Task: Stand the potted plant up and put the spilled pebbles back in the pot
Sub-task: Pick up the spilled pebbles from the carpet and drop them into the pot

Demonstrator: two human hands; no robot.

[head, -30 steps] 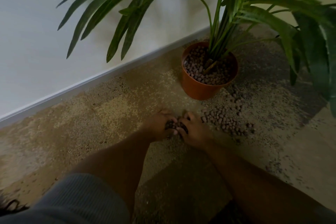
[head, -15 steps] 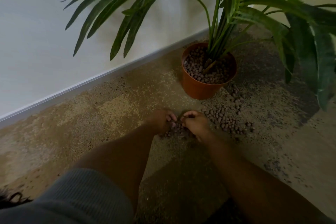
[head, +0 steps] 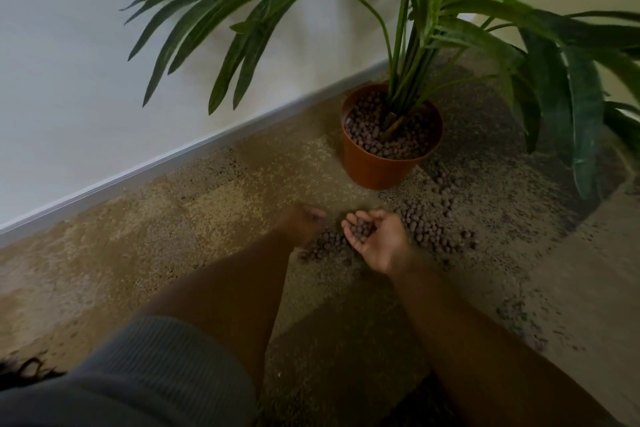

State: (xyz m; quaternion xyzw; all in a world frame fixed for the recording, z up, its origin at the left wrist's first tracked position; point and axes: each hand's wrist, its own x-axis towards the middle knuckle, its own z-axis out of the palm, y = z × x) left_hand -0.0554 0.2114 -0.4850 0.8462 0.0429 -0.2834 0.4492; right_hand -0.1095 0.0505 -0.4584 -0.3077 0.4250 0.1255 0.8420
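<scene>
The orange pot (head: 372, 166) stands upright on the carpet near the wall, filled with brown pebbles around a green palm-like plant (head: 412, 45). Spilled pebbles (head: 427, 225) lie on the floor in front of and right of the pot, and a smaller heap (head: 323, 246) sits between my hands. My right hand (head: 375, 241) is palm up and cupped, holding a handful of pebbles. My left hand (head: 303, 222) rests fingers-down at the left edge of the small heap; whether it holds pebbles is hidden.
A white wall with a skirting board (head: 166, 166) runs diagonally at the left. Long leaves (head: 575, 107) hang low over the floor at the right of the pot. The patterned carpet (head: 173, 218) stretches out to the left.
My hands, pressed together over the pebbles before, have parted. The right hand has turned palm up with pebbles in it, lifted slightly off the floor.
</scene>
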